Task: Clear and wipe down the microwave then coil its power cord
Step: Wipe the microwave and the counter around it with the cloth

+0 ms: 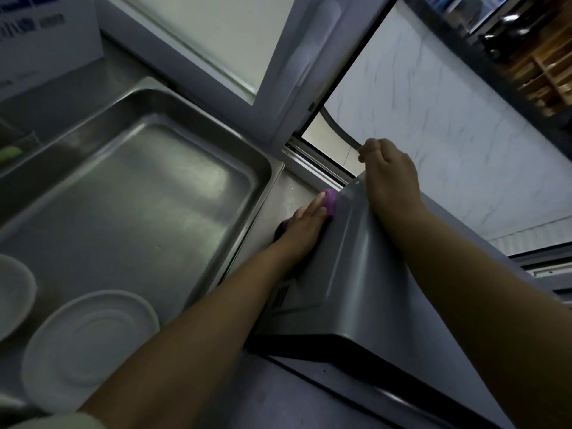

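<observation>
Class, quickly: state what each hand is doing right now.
Left hand: open, pressing the purple cloth flat against the microwave side.
Right hand: fingers curled over the microwave's back corner.

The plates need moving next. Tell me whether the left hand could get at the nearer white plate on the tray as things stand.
Probably yes. The left hand presses a purple cloth flat against the microwave's side; the white plate lies uncovered on the steel tray beside that forearm, with nothing between. It would have to leave the cloth first.
</observation>
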Demonstrator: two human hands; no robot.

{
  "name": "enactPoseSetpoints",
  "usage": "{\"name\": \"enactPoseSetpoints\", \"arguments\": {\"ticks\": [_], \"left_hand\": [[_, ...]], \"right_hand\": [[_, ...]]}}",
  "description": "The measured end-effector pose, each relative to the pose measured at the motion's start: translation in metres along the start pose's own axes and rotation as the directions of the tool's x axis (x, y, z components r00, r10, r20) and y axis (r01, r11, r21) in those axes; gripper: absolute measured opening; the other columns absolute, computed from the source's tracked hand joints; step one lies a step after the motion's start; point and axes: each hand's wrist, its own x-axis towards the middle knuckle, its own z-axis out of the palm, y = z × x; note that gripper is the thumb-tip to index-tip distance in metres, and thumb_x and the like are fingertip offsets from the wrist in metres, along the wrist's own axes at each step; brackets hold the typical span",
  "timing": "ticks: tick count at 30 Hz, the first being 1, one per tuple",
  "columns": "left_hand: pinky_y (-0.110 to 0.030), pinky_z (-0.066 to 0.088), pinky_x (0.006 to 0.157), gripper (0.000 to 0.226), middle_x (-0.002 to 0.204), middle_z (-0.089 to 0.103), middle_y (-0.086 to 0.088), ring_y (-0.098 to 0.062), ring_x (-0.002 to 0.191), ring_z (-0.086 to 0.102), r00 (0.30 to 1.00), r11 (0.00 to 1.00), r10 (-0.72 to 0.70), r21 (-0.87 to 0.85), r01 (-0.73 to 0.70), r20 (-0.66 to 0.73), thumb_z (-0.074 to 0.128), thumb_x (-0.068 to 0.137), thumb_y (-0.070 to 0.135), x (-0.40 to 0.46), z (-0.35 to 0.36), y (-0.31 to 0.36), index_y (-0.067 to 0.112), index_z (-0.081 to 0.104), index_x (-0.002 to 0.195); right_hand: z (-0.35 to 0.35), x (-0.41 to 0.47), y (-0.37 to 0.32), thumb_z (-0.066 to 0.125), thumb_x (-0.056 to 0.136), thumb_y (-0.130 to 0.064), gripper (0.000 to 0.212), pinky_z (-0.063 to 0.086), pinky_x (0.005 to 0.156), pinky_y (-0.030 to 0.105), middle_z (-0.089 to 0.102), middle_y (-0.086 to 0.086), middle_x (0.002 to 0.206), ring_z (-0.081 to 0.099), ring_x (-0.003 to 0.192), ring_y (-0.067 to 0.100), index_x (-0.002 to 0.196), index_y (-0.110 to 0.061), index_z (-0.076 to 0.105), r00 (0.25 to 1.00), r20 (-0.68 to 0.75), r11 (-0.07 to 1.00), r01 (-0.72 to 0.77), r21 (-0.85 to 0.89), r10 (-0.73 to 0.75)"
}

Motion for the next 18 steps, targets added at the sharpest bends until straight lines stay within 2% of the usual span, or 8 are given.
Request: {"name": "enactPoseSetpoints", "arguments": {"ticks": [4,6,10,11,14,15,18], "left_hand": [[-0.032,0.017,0.115,0.044,0.151,0.028,0.001,-0.013,0.138,0.025,0.996,0.996,0.084,0.029,-0.084,0.015,0.032,0.1,0.034,-0.026,0.001,0.012,0.033,0.029,0.144],[-0.032,0.015,0.116,0.044,0.151,0.027,0.001,-0.012,0.138,0.023,0.991,0.99,0.137,0.027,-0.137,0.01,0.032,0.101,0.026,-0.049,0.001,0.019,0.027,0.029,0.145],[-0.034,0.011,0.118,0.045,0.151,0.025,-0.003,-0.012,0.14,0.019,0.985,0.983,0.174,0.053,-0.175,0.021,0.032,0.101,0.016,-0.108,-0.002,0.022,0.022,0.024,0.144],[-0.033,0.009,0.118,0.045,0.151,0.024,-0.002,-0.01,0.14,0.018,0.984,0.983,0.174,0.048,-0.175,0.034,0.032,0.101,0.016,-0.122,-0.003,0.021,0.022,0.022,0.144],[-0.032,0.009,0.118,0.047,0.152,0.022,0.0,-0.008,0.141,0.017,0.989,0.988,0.148,0.049,-0.149,0.032,0.032,0.1,0.012,-0.158,-0.003,0.025,0.032,0.017,0.14],[-0.032,0.009,0.118,0.047,0.152,0.022,0.0,-0.007,0.14,0.017,0.989,0.988,0.144,0.057,-0.145,0.024,0.032,0.1,0.012,-0.167,-0.001,0.027,0.034,0.015,0.138],[-0.034,0.012,0.118,0.051,0.152,0.021,0.004,-0.006,0.14,0.018,0.972,0.967,0.233,0.099,-0.233,0.011,0.03,0.092,0.031,-0.19,0.006,0.035,0.031,0.02,0.142]], "right_hand": [[-0.001,0.001,0.0,0.027,0.101,-0.027,0.042,0.039,0.073,0.032,0.062,0.014,0.097,0.054,0.094,0.029,0.097,-0.001,0.059,0.999,-0.053,0.997,0.009,0.083,-0.005],[-0.002,-0.001,-0.001,0.025,0.101,-0.029,0.041,0.036,0.07,0.03,0.06,0.012,0.099,0.053,0.095,0.027,0.1,-0.005,0.059,0.998,-0.059,0.995,0.007,0.104,-0.001],[-0.007,-0.005,-0.004,0.028,0.101,-0.031,0.038,0.038,0.083,0.031,0.06,0.011,0.105,0.052,0.103,0.025,0.106,-0.008,0.058,0.995,-0.089,0.974,-0.029,0.226,0.051],[-0.01,-0.007,-0.004,0.031,0.1,-0.028,0.034,0.039,0.083,0.027,0.059,0.008,0.104,0.052,0.104,0.024,0.107,-0.008,0.058,0.991,-0.11,0.962,-0.042,0.27,0.074],[-0.023,-0.015,-0.006,0.039,0.098,-0.021,0.027,0.037,0.071,0.005,0.058,0.001,0.102,0.052,0.094,0.012,0.111,-0.008,0.059,0.978,-0.158,0.93,-0.072,0.359,0.137],[-0.03,-0.019,-0.007,0.04,0.098,-0.019,0.027,0.037,0.07,0.003,0.057,-0.002,0.102,0.051,0.091,0.006,0.113,-0.009,0.059,0.975,-0.169,0.93,-0.073,0.36,0.142],[-0.05,-0.04,-0.013,0.039,0.098,-0.019,0.026,0.038,0.071,0.0,0.055,-0.012,0.099,0.05,0.085,-0.009,0.115,-0.014,0.058,0.972,-0.205,0.936,-0.034,0.35,0.112]]}}
